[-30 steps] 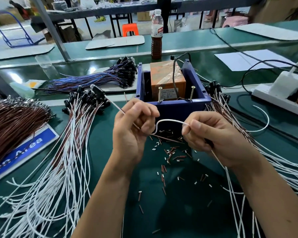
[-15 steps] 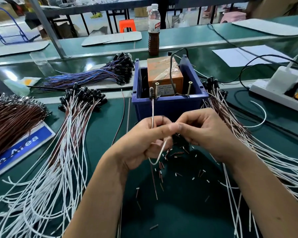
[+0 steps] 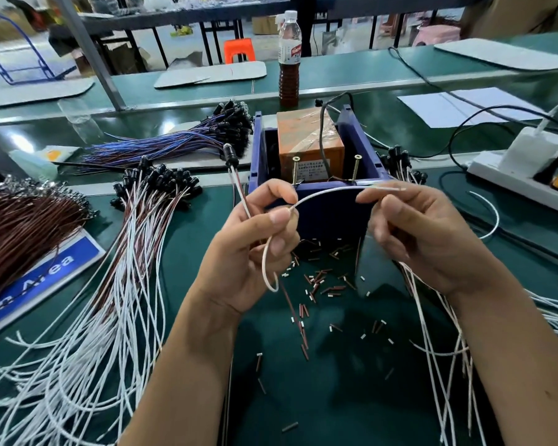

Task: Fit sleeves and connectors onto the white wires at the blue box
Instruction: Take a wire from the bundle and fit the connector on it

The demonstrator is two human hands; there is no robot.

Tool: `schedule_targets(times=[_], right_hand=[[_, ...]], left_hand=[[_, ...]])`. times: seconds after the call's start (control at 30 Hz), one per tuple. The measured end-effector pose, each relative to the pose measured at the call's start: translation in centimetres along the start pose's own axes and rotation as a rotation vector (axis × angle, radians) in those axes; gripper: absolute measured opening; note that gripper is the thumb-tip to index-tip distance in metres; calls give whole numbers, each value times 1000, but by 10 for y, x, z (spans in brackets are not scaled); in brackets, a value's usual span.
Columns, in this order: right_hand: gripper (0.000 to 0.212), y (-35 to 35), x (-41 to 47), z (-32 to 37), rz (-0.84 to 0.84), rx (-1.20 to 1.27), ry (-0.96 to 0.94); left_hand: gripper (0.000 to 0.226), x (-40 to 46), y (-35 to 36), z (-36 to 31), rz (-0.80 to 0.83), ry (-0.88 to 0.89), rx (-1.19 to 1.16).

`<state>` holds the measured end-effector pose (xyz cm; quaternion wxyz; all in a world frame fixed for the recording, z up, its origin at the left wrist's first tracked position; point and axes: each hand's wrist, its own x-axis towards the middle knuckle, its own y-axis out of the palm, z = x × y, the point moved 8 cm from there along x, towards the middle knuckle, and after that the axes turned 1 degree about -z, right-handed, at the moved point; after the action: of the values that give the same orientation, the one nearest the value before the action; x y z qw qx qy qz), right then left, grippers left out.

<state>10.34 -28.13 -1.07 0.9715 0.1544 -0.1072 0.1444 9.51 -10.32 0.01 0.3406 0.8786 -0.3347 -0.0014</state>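
A blue box (image 3: 329, 207) stands on the green bench, holding an orange block (image 3: 306, 140) and two upright screws. In front of it my left hand (image 3: 248, 249) pinches a white wire (image 3: 322, 193) that arcs across to my right hand (image 3: 422, 230), which pinches the wire near its bare tip. The same wire loops below my left fingers. A brown-and-white lead with a black connector (image 3: 230, 153) rises from my left hand. Several small brown and white sleeve pieces (image 3: 316, 281) lie scattered on the mat under my hands.
A fan of white wires with black connectors (image 3: 110, 284) lies at left, a brown wire bundle (image 3: 16, 226) further left, and a blue-purple bundle (image 3: 174, 140) behind. More white wires (image 3: 442, 342) run at right. A power strip (image 3: 522, 178) and a bottle (image 3: 289, 59) stand beyond.
My hands have drawn apart. The white wire, bunched in a small loop between them before, now stretches in an arc in front of the blue box. The black connector leans left.
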Motion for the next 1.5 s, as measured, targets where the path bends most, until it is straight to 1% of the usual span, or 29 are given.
schedule_targets(times=[0.07, 0.17, 0.27, 0.3, 0.33, 0.43, 0.5, 0.57, 0.67, 0.8, 0.87, 1.0, 1.07, 1.17, 1.27, 1.33, 1.4, 1.5], right_hand=[[34, -4, 2, 2, -66, 74, -39], [21, -11, 2, 5, -144, 122, -84], [16, -7, 2, 5, -134, 57, -87], [16, -2, 2, 3, -120, 14, -79], [17, 3, 2, 1, -104, -32, -68], [15, 19, 1, -5, -41, -152, -33], [13, 28, 0, -8, -26, -201, -23], [13, 32, 0, -11, -53, -231, -15], [13, 35, 0, -14, -91, -242, 6], [19, 30, 0, -13, -151, -213, -7], [17, 29, 0, -12, -146, -196, -19], [10, 27, 0, -12, -145, -182, -27], [10, 27, 0, -10, -142, -208, -40], [12, 29, 0, -10, -126, -216, -35], [11, 31, 1, -16, -116, -154, 10], [10, 34, 1, -24, -94, -40, 74], [10, 39, 0, -34, -79, 88, 149], [10, 34, 0, -44, -161, 219, 208]], left_hand=[[36, 0, -2, 1, -25, -11, 15], [29, 0, -4, 3, -56, -51, 47], [51, 1, 3, 14, 9, -136, -34], [54, 2, 4, 19, 20, -172, -50], [52, 3, 6, 24, 28, -208, -53], [35, 5, 9, 39, 23, -286, 20], [31, 6, 4, 42, -28, -287, 149], [27, 7, -3, 40, -92, -273, 245], [18, 6, -13, 35, -190, -265, 182], [2, 6, -11, 33, -185, -253, 46], [10, 6, -11, 36, -177, -280, 48], [12, 7, -12, 40, -173, -321, 84], [16, 6, -13, 41, -170, -333, 106], [15, 5, -14, 44, -168, -360, 168], [13, 5, -16, 44, -170, -360, 212], [13, 6, -18, 42, -173, -358, 216], [17, 5, -21, 41, -180, -367, 188], [17, 2, -22, 35, -161, -341, 154]])
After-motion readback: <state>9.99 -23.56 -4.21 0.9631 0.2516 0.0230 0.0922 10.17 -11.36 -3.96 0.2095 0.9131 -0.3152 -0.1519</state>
